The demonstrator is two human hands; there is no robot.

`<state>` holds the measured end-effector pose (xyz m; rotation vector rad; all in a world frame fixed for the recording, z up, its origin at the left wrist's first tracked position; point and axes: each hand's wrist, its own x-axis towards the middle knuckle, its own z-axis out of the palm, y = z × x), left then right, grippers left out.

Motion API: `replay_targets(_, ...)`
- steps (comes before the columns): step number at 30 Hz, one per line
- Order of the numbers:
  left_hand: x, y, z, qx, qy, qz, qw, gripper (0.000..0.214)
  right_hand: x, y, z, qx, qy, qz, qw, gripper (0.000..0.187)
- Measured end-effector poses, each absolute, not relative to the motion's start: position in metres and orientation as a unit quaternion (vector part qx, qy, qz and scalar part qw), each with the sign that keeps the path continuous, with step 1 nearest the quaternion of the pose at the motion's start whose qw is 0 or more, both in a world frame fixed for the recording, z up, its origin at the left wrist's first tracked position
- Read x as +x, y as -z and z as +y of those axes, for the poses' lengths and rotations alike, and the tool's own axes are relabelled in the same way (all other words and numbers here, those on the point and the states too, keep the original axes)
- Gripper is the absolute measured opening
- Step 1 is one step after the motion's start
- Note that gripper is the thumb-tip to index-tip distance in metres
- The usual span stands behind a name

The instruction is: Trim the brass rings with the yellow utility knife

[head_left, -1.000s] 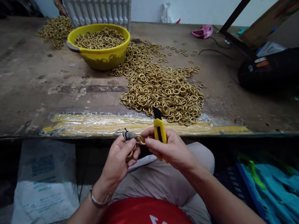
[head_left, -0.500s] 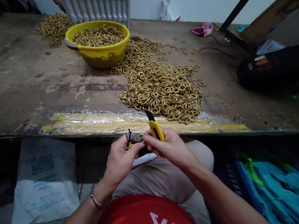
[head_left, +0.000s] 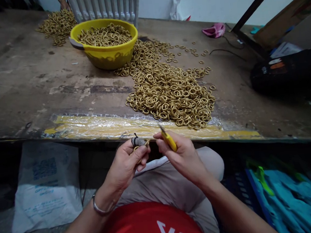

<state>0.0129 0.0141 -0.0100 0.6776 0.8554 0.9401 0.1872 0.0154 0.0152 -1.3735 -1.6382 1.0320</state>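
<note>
My left hand (head_left: pixel 127 162) is closed around a gold ring (head_left: pixel 146 143), pinching it below the table's front edge; a grey wrap covers its forefinger. My right hand (head_left: pixel 182 154) grips a yellow utility knife (head_left: pixel 169 140), its blade end tilted left toward the ring. Just beyond both hands a big pile of gold rings (head_left: pixel 166 90) lies on the worn table (head_left: pixel 33 87). A yellow basin (head_left: pixel 106 55) full of the same rings stands further back.
A second ring heap (head_left: pixel 57 25) lies at the far left beside a white plastic crate (head_left: pixel 104 5). Another person's hand (head_left: pixel 62 3) shows at the top. A black bag (head_left: pixel 287 72) sits at right, a pink cloth (head_left: pixel 214 29) behind, blue fabric (head_left: pixel 287 195) on the floor.
The knife in my right hand has tipped from upright to leaning left and down toward the ring. My left hand has turned the ring slightly.
</note>
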Motion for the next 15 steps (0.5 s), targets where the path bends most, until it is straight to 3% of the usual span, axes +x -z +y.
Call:
replay_targets(6,0.013,0.012,0.011,0.336,-0.47,0.404,0.709,0.028,0.194,-0.01,0.001,-0.544,-0.215,-0.779,0.226,0.034)
replay_targets(15,0.01,0.018,0.012,0.403,-0.435,0.436,0.677,0.027,0.188,-0.009,0.004,-0.565,-0.12,-0.807,0.123,0.031)
